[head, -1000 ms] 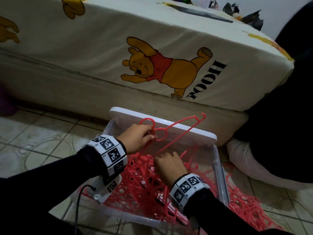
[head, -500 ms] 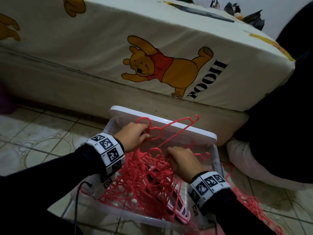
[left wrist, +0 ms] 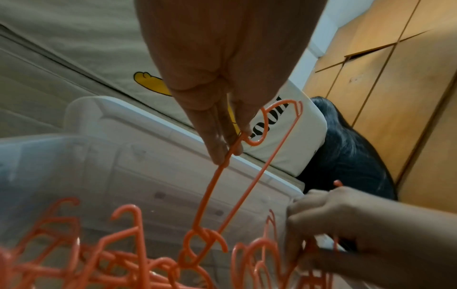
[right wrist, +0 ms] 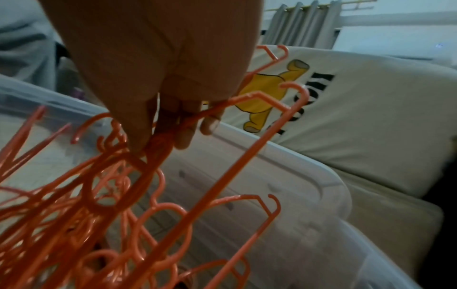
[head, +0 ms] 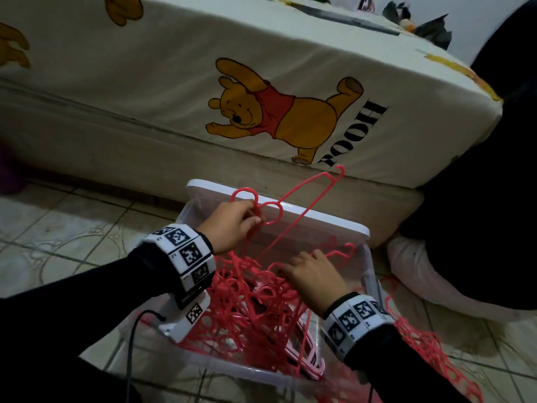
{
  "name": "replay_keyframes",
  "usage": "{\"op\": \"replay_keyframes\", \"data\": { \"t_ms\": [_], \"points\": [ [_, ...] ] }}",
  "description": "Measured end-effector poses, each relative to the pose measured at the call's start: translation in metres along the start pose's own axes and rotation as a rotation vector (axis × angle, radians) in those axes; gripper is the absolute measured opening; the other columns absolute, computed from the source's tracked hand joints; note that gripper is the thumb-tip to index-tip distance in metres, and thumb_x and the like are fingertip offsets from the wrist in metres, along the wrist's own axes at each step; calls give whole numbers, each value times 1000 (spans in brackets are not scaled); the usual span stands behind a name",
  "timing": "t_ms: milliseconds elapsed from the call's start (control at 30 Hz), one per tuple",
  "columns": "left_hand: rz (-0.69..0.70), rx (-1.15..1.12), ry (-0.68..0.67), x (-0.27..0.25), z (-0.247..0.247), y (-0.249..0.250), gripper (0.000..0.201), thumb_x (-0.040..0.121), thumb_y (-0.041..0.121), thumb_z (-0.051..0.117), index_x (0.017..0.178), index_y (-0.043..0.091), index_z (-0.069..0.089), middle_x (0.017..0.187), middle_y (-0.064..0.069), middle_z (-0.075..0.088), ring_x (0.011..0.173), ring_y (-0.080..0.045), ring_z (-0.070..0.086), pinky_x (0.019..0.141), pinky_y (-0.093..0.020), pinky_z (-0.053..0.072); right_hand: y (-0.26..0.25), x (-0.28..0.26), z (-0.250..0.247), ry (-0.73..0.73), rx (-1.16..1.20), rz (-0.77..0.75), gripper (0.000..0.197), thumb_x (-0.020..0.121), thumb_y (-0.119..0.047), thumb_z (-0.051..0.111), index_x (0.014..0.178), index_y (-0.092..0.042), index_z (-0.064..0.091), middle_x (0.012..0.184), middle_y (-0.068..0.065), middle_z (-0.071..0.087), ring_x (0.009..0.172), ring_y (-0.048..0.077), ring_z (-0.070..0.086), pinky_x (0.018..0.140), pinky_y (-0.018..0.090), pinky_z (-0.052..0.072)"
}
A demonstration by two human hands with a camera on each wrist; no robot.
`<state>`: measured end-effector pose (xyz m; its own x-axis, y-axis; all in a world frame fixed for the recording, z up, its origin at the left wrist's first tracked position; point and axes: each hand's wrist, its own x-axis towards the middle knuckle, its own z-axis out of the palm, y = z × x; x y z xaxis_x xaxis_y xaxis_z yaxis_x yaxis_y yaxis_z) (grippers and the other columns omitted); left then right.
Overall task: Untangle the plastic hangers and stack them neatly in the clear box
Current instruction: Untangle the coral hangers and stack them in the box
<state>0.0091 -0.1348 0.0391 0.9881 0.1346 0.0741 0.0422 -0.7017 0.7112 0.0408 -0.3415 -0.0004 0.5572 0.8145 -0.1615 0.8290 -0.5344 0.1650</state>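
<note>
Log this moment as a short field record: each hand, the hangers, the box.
left hand: pinches one raised red plastic hanger near its hook
right hand: fingers curled round hangers in the tangled red pile
clear plastic box: holds the pile
white lid: propped behind box, against bed

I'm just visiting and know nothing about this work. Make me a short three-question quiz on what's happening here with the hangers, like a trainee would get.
1. True or false: the left hand pinches one red hanger lifted above the tangled pile.
2. Multiple choice: where is the right hand? A) flat on the tiled floor B) gripping hangers in the pile inside the clear box C) resting on the mattress
3. Fill in: the white lid stands behind the box, against the ____.

Key: 1 true. 2 B. 3 bed.
</note>
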Motion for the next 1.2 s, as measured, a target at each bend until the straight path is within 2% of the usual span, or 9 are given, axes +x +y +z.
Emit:
{"op": "replay_keyframes", "data": {
  "t_ms": [133, 267, 367, 500, 633, 767, 867, 1067, 1200],
  "points": [
    [-40, -142, -17, 0, -3, -4, 12, 94, 11, 54, 101, 10, 65, 92, -2, 70, 88, -15, 66, 84, -34, 53, 21, -5, -12, 44, 48, 147, 16, 93, -25, 44, 106, -27, 54, 111, -3, 61, 108, 22, 52, 86, 36, 31],
    [-153, -388, 6, 0, -3, 0, 11, 96, 6, 49, 102, 6, 58, 95, -11, 67, 89, -22, 66, 79, -37, 56, 39, -9, -28, 113, 317, 293, 11, 90, -23, 49, 100, -22, 53, 106, 1, 62, 103, 26, 58, 83, 36, 42],
    [-194, -561, -1, 0, -2, 5, 10, 97, 2, 44, 100, 7, 53, 92, -9, 63, 88, -17, 63, 77, -36, 54, 46, -11, -37, 147, 435, 304, 8, 91, -18, 46, 97, -17, 51, 102, 6, 62, 98, 30, 58, 82, 40, 45],
    [-191, -597, -21, 0, -2, 7, 18, 98, 2, 42, 90, 15, 51, 88, -5, 62, 87, -16, 64, 75, -34, 53, 46, -13, -44, 185, 382, 262, 10, 91, -14, 47, 96, -19, 54, 98, 4, 63, 94, 27, 58, 79, 37, 44],
    [-116, -370, 3, -1, -1, 3, 10, 96, 7, 50, 101, 9, 58, 96, -11, 67, 97, -26, 65, 87, -46, 53, 49, -14, -46, 209, 234, 319, 12, 93, -19, 44, 100, -20, 53, 99, 2, 62, 95, 27, 57, 76, 35, 40],
    [-3, -96, 23, -3, 3, -3, 10, 93, 16, 57, 99, 10, 63, 96, -4, 70, 92, -20, 65, 84, -35, 51, 45, -14, -47, 183, 142, 335, 11, 92, -19, 44, 100, -20, 52, 99, 0, 61, 92, 25, 58, 73, 34, 35],
    [13, 82, -22, -4, 7, -6, 17, 93, 22, 57, 104, 10, 62, 100, -8, 70, 96, -24, 64, 82, -33, 49, 45, -15, -56, 261, 210, 337, 7, 89, -19, 48, 93, -17, 53, 94, 4, 63, 89, 28, 58, 71, 34, 36],
    [-9, 190, -92, -2, 5, -13, 8, 95, 23, 53, 92, 16, 56, 97, -6, 70, 94, -25, 64, 76, -32, 47, 55, -26, -69, 422, 180, 315, 5, 81, -18, 57, 86, -19, 56, 80, 0, 62, 78, 25, 58, 68, 32, 31],
    [-11, 161, -126, -2, 4, -13, 10, 95, 22, 52, 90, 15, 56, 93, -1, 71, 92, -21, 65, 79, -32, 49, 57, -28, -66, 402, 129, 269, 10, 80, -13, 61, 88, -18, 59, 82, 3, 63, 79, 27, 59, 70, 34, 31]
  ]
}}
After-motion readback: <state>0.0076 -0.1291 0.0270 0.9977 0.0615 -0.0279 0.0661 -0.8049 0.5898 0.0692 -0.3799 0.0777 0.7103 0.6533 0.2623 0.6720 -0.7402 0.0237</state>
